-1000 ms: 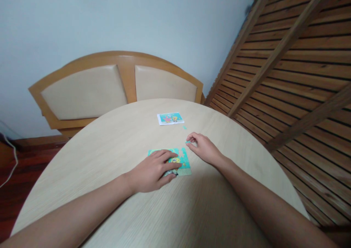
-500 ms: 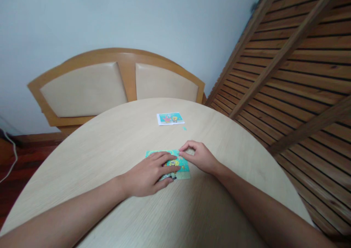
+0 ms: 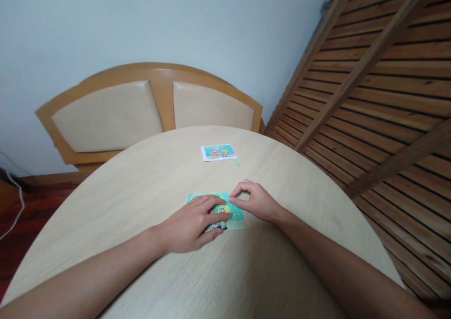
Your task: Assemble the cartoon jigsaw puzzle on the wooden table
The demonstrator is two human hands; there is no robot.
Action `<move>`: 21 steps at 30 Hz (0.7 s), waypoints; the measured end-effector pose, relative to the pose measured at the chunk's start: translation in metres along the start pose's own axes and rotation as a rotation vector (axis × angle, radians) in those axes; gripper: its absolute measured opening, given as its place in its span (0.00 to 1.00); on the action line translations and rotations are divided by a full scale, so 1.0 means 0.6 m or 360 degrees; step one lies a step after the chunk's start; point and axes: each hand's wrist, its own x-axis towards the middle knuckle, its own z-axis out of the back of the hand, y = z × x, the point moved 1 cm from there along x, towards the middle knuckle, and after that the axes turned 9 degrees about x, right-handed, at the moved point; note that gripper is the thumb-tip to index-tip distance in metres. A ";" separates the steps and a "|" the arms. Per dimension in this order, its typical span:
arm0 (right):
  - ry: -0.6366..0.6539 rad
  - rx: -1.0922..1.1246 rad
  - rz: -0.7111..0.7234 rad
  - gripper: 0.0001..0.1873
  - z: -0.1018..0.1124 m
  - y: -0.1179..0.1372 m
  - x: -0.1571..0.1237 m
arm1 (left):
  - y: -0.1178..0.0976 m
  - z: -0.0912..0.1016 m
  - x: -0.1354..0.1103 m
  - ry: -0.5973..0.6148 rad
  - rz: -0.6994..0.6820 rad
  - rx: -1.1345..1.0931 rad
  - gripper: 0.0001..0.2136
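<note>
A small teal cartoon jigsaw puzzle [image 3: 232, 216] lies on the round light-wood table [image 3: 148, 182]. My left hand [image 3: 192, 222] rests flat on the puzzle's left part, fingers stretched out over it. My right hand [image 3: 255, 200] sits at the puzzle's upper right corner, thumb and forefinger pinched together on a small teal puzzle piece that is mostly hidden by the fingertips.
A printed reference picture [image 3: 218, 152] lies farther back on the table, with one loose teal piece [image 3: 237, 164] just right of it. A wooden bench with padded back [image 3: 105, 117] stands behind the table. A slatted wooden frame [image 3: 373, 84] leans at the right.
My right hand moved left and nearer, from open table to the puzzle's upper right corner, carrying the small piece. The left hand stayed on the puzzle.
</note>
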 end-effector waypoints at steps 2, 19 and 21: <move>0.0005 0.0000 0.0010 0.03 0.000 -0.001 0.000 | 0.000 0.000 0.000 -0.0006 -0.0001 -0.0012 0.19; -0.0024 -0.0052 0.0100 0.03 0.003 -0.001 0.005 | 0.000 -0.001 -0.001 -0.0014 0.0007 0.0014 0.18; -0.0050 -0.0049 0.0082 0.04 0.004 -0.002 0.006 | 0.000 -0.001 -0.001 -0.0011 0.0009 0.0028 0.18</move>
